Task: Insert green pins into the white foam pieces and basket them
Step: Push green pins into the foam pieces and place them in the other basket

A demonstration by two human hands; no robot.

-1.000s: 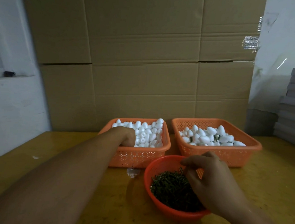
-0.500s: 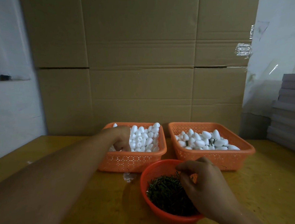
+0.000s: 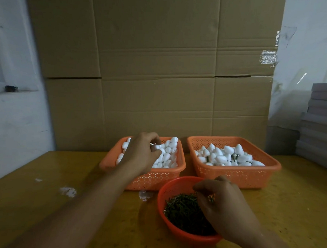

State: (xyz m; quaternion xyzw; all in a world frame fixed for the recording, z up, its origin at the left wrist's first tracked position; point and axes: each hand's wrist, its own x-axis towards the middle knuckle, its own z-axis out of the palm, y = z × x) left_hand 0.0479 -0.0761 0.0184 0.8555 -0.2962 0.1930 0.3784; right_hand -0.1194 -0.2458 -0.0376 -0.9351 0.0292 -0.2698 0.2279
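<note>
Over the left basket [image 3: 155, 177], we see the left hand [image 3: 141, 154], now lifted from the heap, pinching a white foam piece [image 3: 156, 147], while the right hand [image 3: 221, 200] pinches green pins [image 3: 181, 211] in the red bowl [image 3: 168, 188], so insertion looks next.

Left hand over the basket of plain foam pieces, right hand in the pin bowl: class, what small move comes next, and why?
Probably bring both hands together above the table. The left hand pinches a white foam piece over the left basket, and the right hand picks at green pins in the red bowl; nothing is joined yet.
</note>
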